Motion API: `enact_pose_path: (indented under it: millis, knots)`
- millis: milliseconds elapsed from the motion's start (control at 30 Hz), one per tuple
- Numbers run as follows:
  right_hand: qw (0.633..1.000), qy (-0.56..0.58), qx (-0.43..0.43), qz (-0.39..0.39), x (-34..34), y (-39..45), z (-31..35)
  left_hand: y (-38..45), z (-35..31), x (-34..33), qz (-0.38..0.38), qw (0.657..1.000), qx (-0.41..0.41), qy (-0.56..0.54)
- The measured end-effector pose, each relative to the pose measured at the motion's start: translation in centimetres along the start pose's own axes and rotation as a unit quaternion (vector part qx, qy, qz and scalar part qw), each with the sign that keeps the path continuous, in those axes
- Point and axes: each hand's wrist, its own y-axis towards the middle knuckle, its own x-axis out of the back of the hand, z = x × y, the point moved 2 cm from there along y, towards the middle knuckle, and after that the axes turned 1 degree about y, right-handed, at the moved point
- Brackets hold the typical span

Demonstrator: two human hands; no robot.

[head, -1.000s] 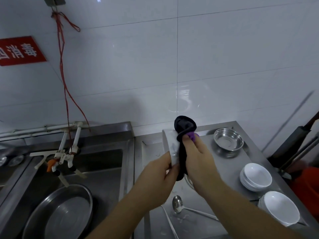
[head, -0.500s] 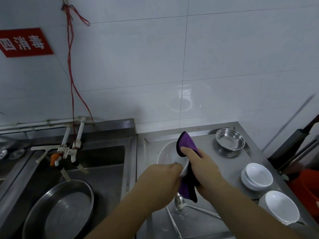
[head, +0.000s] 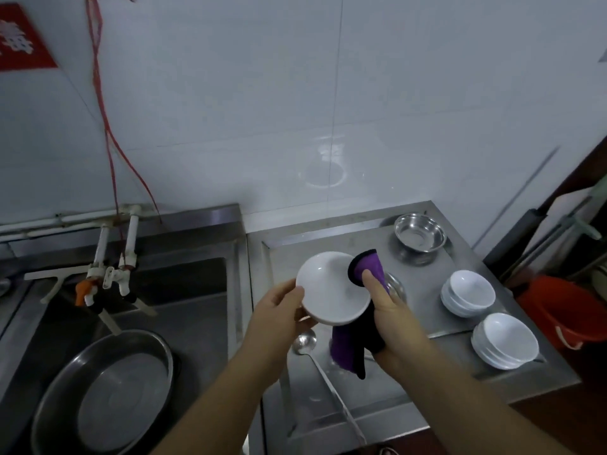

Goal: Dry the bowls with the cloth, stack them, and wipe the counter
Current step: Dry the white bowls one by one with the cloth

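Bowl (head: pixel 331 292), white and tilted with its hollow facing the camera, is hanging above the steel worktop (head: pixel 427 385), just right of the sink (head: pixel 184 310). Left hand (head: pixel 279 315) is gripping its left rim, thumb on the inner edge and fingers curled behind. Right hand (head: pixel 391 318) is pinching the purple and black cloth (head: pixel 356 336) against the bowl's right rim, thumb pressing the fabric over the edge while the rest of the cloth is hanging down below the hand. A ladle (head: pixel 307 343) is lying on the worktop under the bowl, handle running toward the near edge. Two stacks of white bowls are sitting to the right, one farther back (head: pixel 468 292) and one nearer (head: pixel 504 344), close beside each other. A steel bowl (head: pixel 419 232) is standing at the back of the worktop. A round steel basin (head: pixel 105 392) is resting in the sink beneath the taps (head: pixel 108 274)
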Motion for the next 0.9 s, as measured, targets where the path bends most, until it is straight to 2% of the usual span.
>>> enact_pose_path:
  millis: [233,467,900]
  knots:
    - [0.994,0.026,-0.011,-0.101,5.8,-1.8,-0.6,-0.6,2.8,-3.1,0.023,1.0,0.011,0.016]
    - [0.991,0.029,0.002,-0.13,12.6,-3.9,1.5,-2.8,5.4,-8.9,0.042,0.998,0.025,0.032]
    - [0.971,-0.028,0.045,-0.234,34.0,-7.9,7.1,-9.1,13.5,-27.5,0.068,0.993,0.065,0.065]
